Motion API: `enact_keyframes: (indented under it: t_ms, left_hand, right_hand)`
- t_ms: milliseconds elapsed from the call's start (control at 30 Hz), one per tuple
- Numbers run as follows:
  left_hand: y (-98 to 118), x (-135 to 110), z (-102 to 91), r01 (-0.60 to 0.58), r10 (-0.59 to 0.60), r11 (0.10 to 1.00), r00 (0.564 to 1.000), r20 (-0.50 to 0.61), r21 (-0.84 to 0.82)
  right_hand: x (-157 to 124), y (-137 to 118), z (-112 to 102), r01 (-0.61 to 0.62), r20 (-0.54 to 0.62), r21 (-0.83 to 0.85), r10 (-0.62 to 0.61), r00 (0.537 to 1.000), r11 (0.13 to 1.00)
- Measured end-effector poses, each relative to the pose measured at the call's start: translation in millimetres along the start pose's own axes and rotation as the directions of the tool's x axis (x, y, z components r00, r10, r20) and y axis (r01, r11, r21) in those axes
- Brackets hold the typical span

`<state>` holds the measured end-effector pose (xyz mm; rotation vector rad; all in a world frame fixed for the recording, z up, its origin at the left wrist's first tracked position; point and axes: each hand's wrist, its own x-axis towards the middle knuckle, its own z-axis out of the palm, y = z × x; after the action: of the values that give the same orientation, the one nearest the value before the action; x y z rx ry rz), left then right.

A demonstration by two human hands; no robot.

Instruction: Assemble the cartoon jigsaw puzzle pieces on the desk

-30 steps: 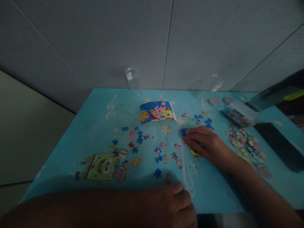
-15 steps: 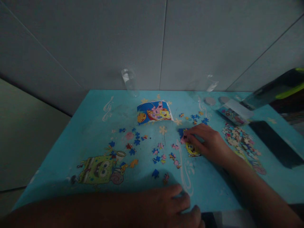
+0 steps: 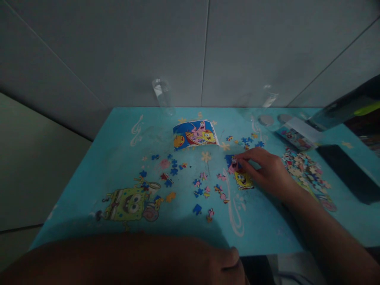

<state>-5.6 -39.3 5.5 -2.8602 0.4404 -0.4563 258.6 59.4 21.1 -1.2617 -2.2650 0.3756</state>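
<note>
My right hand (image 3: 267,168) bends over a small joined section of jigsaw puzzle (image 3: 244,180), which shows a pink figure above a yellow face. Its thumb and index finger pinch at a jigsaw piece on the section's upper edge, and the fingertips partly cover that piece. Loose jigsaw pieces (image 3: 207,192), blue and pink, lie just left of the section. My left hand (image 3: 222,263) is low at the near table edge, dark, with its fingers curled in and partly cut off by the frame. Nothing shows in it.
A curled picture sheet (image 3: 196,135) stands behind the pieces. More blue pieces (image 3: 174,163) lie left of centre. At right are a pile of mixed pieces (image 3: 305,168), a dark slab (image 3: 348,172), a clear printed container (image 3: 297,134) and round lids (image 3: 266,120). A clear tube (image 3: 164,97) leans by the wall.
My left hand's fingers have curled in from a looser, spread pose. My right hand stays at the joined section, its fingertips shifted slightly, uncovering more of the yellow face. The view has tilted a little.
</note>
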Motion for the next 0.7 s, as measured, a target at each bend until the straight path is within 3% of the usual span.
enact_keyframes:
  t_ms: [300, 433, 500, 567, 633, 700]
  left_hand:
    - [8.0, 2.1, 2.3, -0.009, 0.013, 0.999, 0.998, -0.069, 0.052]
    - [1.3, 7.4, -14.5, 0.171, -0.172, 0.984, 0.985, 0.022, 0.045]
    - [-0.4, 10.4, -23.7, 0.334, -0.342, 0.938, 0.936, 0.078, 0.094]
    - [1.8, 12.0, -29.3, 0.484, -0.507, 0.857, 0.854, 0.118, 0.177]
    - [7.4, 11.8, -30.4, 0.575, -0.62, 0.777, 0.77, 0.15, 0.258]
    - [14.2, 10.7, -28.7, 0.611, -0.673, 0.73, 0.721, 0.165, 0.306]
  right_hand:
    - [-0.3, 0.8, 1.4, 0.025, 0.036, 0.007, -0.025, 0.999, 1.0]
    - [0.1, 1.6, 1.7, 0.033, 0.048, 0.006, -0.034, 0.998, 0.999]
    - [0.3, 2.2, 1.8, 0.032, 0.05, 0.008, -0.033, 0.998, 0.999]
    - [0.5, 3.1, 2.1, 0.034, 0.046, 0.007, -0.035, 0.998, 0.999]
    - [0.5, 4.0, 2.4, 0.041, 0.038, 0.006, -0.041, 0.998, 0.999]
    - [0.6, 4.7, 2.8, 0.051, 0.031, 0.012, -0.051, 0.998, 0.999]
